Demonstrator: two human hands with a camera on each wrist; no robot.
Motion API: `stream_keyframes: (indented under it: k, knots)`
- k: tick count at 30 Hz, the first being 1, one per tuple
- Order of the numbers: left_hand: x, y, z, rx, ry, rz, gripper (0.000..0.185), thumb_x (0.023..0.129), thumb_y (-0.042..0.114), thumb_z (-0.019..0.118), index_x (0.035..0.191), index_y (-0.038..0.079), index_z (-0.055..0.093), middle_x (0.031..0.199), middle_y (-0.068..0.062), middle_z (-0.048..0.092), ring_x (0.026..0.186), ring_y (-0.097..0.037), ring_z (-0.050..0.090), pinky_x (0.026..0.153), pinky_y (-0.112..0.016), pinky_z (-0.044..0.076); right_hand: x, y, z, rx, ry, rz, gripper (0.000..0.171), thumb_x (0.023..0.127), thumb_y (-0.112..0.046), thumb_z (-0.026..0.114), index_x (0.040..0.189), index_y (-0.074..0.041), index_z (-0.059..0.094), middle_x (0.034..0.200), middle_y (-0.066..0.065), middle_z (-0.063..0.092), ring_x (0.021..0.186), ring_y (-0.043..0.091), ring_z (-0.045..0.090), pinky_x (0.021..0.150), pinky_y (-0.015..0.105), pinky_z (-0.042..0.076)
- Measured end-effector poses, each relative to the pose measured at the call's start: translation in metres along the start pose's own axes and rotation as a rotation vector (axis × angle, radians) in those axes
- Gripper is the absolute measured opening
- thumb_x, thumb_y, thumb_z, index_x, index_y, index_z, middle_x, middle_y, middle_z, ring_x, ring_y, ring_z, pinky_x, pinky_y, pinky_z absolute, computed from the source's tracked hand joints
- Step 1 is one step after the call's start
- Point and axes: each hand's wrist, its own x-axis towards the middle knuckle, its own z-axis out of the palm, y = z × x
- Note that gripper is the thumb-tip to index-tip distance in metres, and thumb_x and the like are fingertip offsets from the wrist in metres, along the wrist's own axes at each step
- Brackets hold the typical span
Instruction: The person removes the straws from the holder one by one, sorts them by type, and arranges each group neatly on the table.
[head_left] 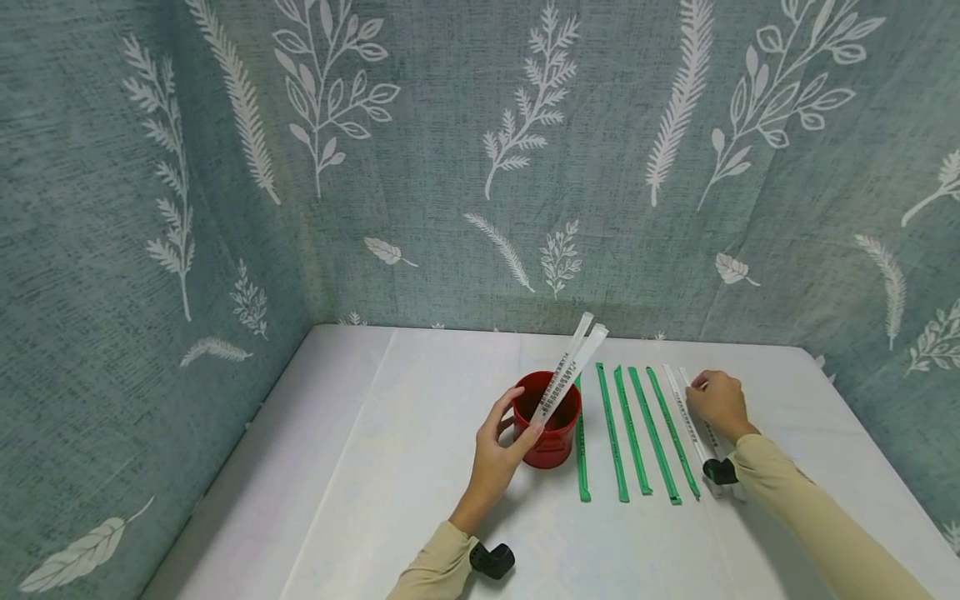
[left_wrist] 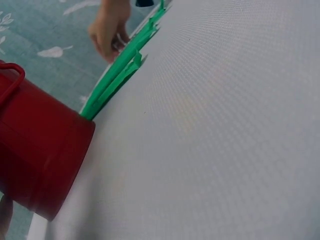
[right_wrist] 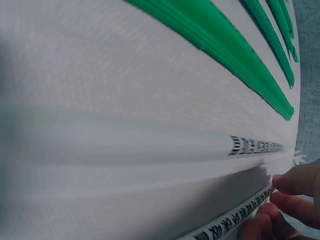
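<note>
My left hand grips a small red pail, with fingers by its left rim and the thumb across its front. Long, slim white wrapped sticks with black print lean out of the pail to the upper right. My right hand is at the far end of a white wrapped stick, pinching it between thumb and fingertips. Just left of it lies another white wrapped stick. In the left wrist view the pail appears tilted, its loop handle near the frame's edge.
Several green wrapped sticks lie side by side between the pail and the white ones. One green stick runs close along the pail's right side. A white cloth covers the table, and leaf-patterned grey-green fabric hangs behind and left.
</note>
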Motion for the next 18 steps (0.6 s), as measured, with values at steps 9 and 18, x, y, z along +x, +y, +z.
stream_keyframes:
  k: [9,18]
  knots:
    - [0.000,-0.001,0.000,0.002,-0.007,0.005,0.053,0.087,0.004,0.065,0.136,-0.001,0.045,0.138,-0.017,0.047,0.126,-0.034,0.041,0.097,-0.055,0.038,0.003,0.003,-0.018,0.030,-0.005,-0.067,0.025,0.088,-0.010,0.058,0.098,0.013,0.060,0.077,0.021,0.061,0.064,0.029,0.056,0.053,0.038,0.045]
    - [0.000,0.000,0.000,0.010,0.001,-0.004,0.054,0.087,0.004,0.065,0.137,0.000,0.045,0.138,-0.015,0.047,0.126,-0.029,0.042,0.098,-0.053,0.039,0.002,-0.006,-0.041,0.083,0.041,-0.183,0.022,0.088,-0.009,0.061,0.099,0.010,0.062,0.083,0.024,0.062,0.074,0.035,0.057,0.061,0.044,0.046]
